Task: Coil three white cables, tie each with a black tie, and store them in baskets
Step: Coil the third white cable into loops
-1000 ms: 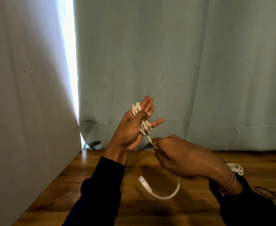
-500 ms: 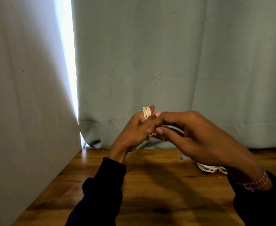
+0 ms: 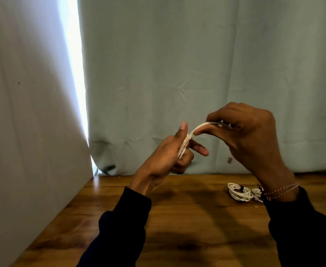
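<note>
The right hand [image 3: 249,135] had lifted, pinching the cable [image 3: 197,130] tail above the left hand [image 3: 170,157] gripping the coil; two tied coils [image 3: 239,191] lay benched.

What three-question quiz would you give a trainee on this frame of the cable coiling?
1. True or false: the left hand holds the white cable coil in the air.
2. What does the right hand pinch: A the coil's free end, B a basket, C the curtain?
3. Fill in: the coiled cable on the wooden table near the right wrist, the tied coil, has a ____ tie round it.

Key: 1 true; 2 A; 3 black.
</note>
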Tool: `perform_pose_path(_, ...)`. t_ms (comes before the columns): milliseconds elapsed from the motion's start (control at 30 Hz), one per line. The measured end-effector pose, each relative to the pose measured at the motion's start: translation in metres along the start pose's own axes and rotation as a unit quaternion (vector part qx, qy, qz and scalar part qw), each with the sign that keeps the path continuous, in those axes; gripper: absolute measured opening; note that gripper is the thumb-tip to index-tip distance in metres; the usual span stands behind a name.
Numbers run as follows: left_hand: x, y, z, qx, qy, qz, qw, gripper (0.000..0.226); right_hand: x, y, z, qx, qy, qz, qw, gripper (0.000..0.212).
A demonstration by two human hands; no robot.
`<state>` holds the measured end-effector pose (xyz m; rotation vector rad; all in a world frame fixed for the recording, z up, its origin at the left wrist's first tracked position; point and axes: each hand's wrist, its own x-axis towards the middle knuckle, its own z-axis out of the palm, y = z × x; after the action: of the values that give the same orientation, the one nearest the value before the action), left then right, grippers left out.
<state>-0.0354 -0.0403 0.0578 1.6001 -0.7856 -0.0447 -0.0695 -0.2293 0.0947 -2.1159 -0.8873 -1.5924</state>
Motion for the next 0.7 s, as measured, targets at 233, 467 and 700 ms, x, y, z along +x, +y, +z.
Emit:
perform_pose_path(233,-0.001,0.002,-0.006,-0.081,-0.026,0.037,0.996,0.052,-0.002,0.008,0.015,-0.043,0.035,-0.037,0.998,0.03)
perform_pose_path(467,0.006,0.003,-0.001,-0.272,-0.11,0.035,0.955,0.05,-0.005,0.005,0.037,0.047,-0.046,-0.003,0.998,0.047)
perform_pose_path(700,0.006,0.006,-0.01,-0.32,-0.115,0.068,0.938,0.056,-0.011,-0.019,0.049,0.082,-0.247,0.087,0.962,0.033)
